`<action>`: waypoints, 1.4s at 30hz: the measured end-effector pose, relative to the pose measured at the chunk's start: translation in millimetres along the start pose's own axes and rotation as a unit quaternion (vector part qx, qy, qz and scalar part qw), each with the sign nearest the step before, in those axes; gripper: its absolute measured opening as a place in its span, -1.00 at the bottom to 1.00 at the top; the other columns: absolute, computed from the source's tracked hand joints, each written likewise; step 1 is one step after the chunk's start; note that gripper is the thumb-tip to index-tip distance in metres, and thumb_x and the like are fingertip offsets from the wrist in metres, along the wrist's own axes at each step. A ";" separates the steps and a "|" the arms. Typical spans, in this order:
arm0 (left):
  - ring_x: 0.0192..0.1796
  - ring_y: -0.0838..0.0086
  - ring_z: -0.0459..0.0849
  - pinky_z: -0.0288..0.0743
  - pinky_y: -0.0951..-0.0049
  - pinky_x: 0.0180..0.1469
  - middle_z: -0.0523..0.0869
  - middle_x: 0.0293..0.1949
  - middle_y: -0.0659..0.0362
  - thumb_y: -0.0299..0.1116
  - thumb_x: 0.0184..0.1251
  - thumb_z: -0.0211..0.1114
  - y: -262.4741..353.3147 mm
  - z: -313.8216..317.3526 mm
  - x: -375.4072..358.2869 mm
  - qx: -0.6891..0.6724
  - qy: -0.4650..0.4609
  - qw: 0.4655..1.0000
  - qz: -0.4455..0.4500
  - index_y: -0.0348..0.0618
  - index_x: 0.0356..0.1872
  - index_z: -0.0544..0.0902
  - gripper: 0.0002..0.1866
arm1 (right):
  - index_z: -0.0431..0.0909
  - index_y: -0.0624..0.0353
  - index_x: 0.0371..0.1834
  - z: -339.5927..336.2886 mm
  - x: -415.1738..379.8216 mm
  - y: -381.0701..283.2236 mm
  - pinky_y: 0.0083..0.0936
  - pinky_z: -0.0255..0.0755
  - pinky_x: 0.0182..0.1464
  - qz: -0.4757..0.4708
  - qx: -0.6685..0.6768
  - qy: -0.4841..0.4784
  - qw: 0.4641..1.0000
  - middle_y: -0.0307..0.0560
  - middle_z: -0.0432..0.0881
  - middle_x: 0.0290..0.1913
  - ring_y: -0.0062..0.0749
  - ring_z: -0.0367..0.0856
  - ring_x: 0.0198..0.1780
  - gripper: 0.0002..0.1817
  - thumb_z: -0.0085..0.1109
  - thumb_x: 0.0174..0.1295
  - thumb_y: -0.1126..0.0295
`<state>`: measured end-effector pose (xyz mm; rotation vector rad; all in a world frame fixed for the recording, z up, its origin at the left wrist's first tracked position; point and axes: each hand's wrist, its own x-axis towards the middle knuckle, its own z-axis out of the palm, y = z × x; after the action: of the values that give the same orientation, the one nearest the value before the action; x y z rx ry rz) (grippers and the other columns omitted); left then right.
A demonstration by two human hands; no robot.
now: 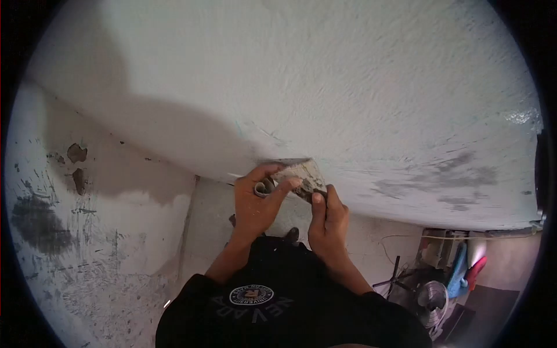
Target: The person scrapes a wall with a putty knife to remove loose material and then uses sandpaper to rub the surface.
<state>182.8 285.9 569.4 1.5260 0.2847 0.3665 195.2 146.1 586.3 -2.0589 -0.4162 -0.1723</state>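
In front of my chest, both hands grip a small, flat, off-white piece with grey-brown dirty patches, close against the wall. My left hand is closed on its left part, thumb across the face. Between that thumb and fingers shows the round, hollow end of a pale rolled thing; I cannot tell whether it belongs to the flat piece. My right hand pinches the lower right corner between thumb and fingers. The white, rough-plastered wall rises right beyond, with grey smudges to the right of my hands.
A second wall on the left has chipped holes, scratches and a dark patch. At the lower right stand a metal fan, a blue cloth and a red thing. A thin cable runs along there. Pale floor lies below.
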 end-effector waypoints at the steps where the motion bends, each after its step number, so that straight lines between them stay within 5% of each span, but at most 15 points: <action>1: -0.40 0.76 0.56 0.41 0.70 -0.36 0.73 -0.41 0.28 -0.44 0.16 0.50 11.8 -1.2 6.6 -0.054 0.013 0.998 -0.001 -0.31 -0.26 0.70 -0.80 | 0.42 0.38 -0.28 0.2 0.9 -4.3 -0.12 0.25 -0.42 -0.004 -0.021 0.006 1.000 0.16 0.45 -0.59 0.12 0.41 -0.51 -0.87 0.04 0.37 0.50; 2: -0.39 0.77 0.55 0.39 0.71 -0.35 0.72 -0.41 0.28 -0.43 0.16 0.51 17.6 -2.6 4.0 -0.106 0.026 0.994 -0.010 -0.31 -0.26 0.70 -0.79 | 0.42 0.38 -0.28 -2.1 -9.6 -2.7 -0.12 0.25 -0.42 0.007 -0.025 -0.001 1.000 0.16 0.45 -0.59 0.12 0.41 -0.51 -0.87 0.04 0.37 0.50; 6: -0.41 0.72 0.60 0.44 0.68 -0.38 0.75 -0.43 0.22 -0.43 0.19 0.47 -1.5 -7.4 -4.4 0.052 0.006 0.998 0.029 -0.39 -0.22 0.70 -0.77 | 0.41 0.38 -0.28 -1.3 -5.6 -0.9 -0.09 0.23 -0.43 0.024 0.016 -0.041 0.999 0.18 0.44 -0.60 0.14 0.39 -0.51 -0.86 0.04 0.37 0.49; 10: -0.39 0.72 0.61 0.45 0.66 -0.38 0.76 -0.41 0.24 -0.42 0.19 0.48 4.8 -11.2 1.1 -0.048 0.001 0.999 0.008 -0.33 -0.23 0.72 -0.79 | 0.43 0.45 -0.21 3.9 -10.0 5.4 -0.11 0.27 -0.44 -0.032 -0.014 -0.002 0.999 0.22 0.49 -0.55 0.13 0.44 -0.51 -0.81 0.02 0.41 0.46; 12: -0.40 0.73 0.61 0.46 0.66 -0.39 0.75 -0.43 0.24 -0.40 0.18 0.50 7.7 -6.5 -5.1 -0.032 0.004 0.999 -0.002 -0.32 -0.23 0.73 -0.78 | 0.43 0.47 -0.18 -5.7 -17.0 8.2 -0.12 0.30 -0.43 0.069 0.024 -0.042 0.996 0.25 0.52 -0.51 0.15 0.49 -0.47 -0.80 0.03 0.40 0.46; 18: -0.41 0.71 0.62 0.46 0.67 -0.35 0.76 -0.42 0.22 -0.49 0.12 0.48 -3.1 -11.2 -4.5 -0.031 -0.015 0.999 -0.005 -0.35 -0.28 0.72 -0.82 | 0.42 0.50 -0.15 2.4 -9.9 1.4 -0.12 0.31 -0.43 -0.035 -0.041 0.012 0.998 0.26 0.50 -0.49 0.16 0.49 -0.49 -0.80 0.01 0.40 0.48; 22: -0.47 0.77 0.55 0.36 0.71 -0.45 0.77 -0.44 0.20 -0.39 0.14 0.52 8.1 -6.2 9.4 -0.036 0.025 0.998 0.039 -0.35 -0.25 0.74 -0.76 | 0.41 0.49 -0.14 2.5 -6.3 -1.9 -0.12 0.29 -0.44 0.066 -0.002 -0.033 0.997 0.25 0.48 -0.52 0.13 0.47 -0.50 -0.80 0.01 0.40 0.48; 24: -0.46 0.77 0.56 0.37 0.72 -0.42 0.77 -0.44 0.22 -0.39 0.13 0.52 6.8 -9.0 2.2 -0.093 0.009 0.996 0.007 -0.35 -0.24 0.74 -0.75 | 0.43 0.45 -0.19 6.1 -15.2 2.7 -0.12 0.26 -0.45 -0.013 -0.011 0.007 1.000 0.22 0.46 -0.54 0.09 0.45 -0.52 -0.83 0.01 0.40 0.48; 30: -0.45 0.77 0.53 0.37 0.70 -0.40 0.72 -0.46 0.30 -0.43 0.11 0.51 8.5 -10.5 4.9 -0.029 0.001 0.999 -0.026 -0.30 -0.30 0.74 -0.81 | 0.43 0.40 -0.22 6.1 -16.6 5.0 -0.12 0.28 -0.44 0.064 -0.012 -0.002 0.998 0.20 0.48 -0.53 0.10 0.47 -0.52 -0.84 0.03 0.40 0.47; 31: -0.45 0.76 0.53 0.37 0.69 -0.39 0.72 -0.46 0.29 -0.43 0.10 0.51 -0.4 -11.0 -0.6 0.001 0.015 1.000 0.027 -0.31 -0.30 0.73 -0.80 | 0.42 0.40 -0.22 3.9 -20.2 2.6 -0.13 0.29 -0.43 0.074 0.004 -0.018 0.997 0.21 0.49 -0.53 0.10 0.48 -0.51 -0.84 0.03 0.41 0.46; 36: -0.45 0.74 0.54 0.37 0.68 -0.40 0.71 -0.47 0.30 -0.47 0.11 0.49 3.0 -17.5 1.5 0.046 0.014 0.999 0.006 -0.33 -0.28 0.72 -0.81 | 0.44 0.49 -0.14 15.6 -10.9 0.2 -0.12 0.33 -0.42 0.033 -0.016 -0.002 0.999 0.26 0.53 -0.49 0.16 0.52 -0.48 -0.78 0.02 0.41 0.45; 42: -0.56 0.82 0.38 0.21 0.72 -0.53 0.68 -0.55 0.30 -0.32 0.13 0.54 -4.2 -14.7 6.8 -0.062 0.002 0.998 0.030 -0.35 -0.26 0.73 -0.71 | 0.41 0.49 -0.19 13.4 -15.3 -0.5 -0.29 0.33 -0.45 0.073 0.037 0.008 0.997 0.24 0.53 -0.49 -0.11 0.57 -0.49 -0.74 -0.04 0.46 0.41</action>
<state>183.3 302.1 565.0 1.4137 0.2157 0.4276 180.2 154.5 575.5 -2.0050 -0.2569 -0.0826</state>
